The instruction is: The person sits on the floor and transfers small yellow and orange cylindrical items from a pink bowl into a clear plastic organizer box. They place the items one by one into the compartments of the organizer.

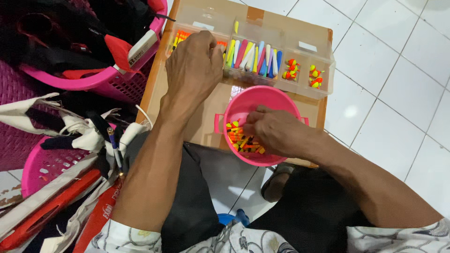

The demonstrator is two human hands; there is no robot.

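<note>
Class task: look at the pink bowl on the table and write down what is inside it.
The pink bowl holds a pile of small yellow, orange and black sticks. The right hand reaches in and covers part of the pile, so what lies beneath it cannot be seen.

**Plastic, cloth and tile around the sorting spot**

The pink bowl [281, 100] is showing smooth, slightly glossy plastic, and the small floats [241, 140] inside are looking like matt painted pieces in yellow, orange and black. The compartment box [323, 70] is reading as clear, shiny plastic, its long sticks [255, 58] looking smooth and pastel. The low table [154, 79] is appearing as matt brown board. The pink basket [105, 82] is glinting as perforated plastic. The bags [70, 126] are looking like rough off-white cloth. The floor tiles [389, 93] are gleaming white and glossy.
</note>
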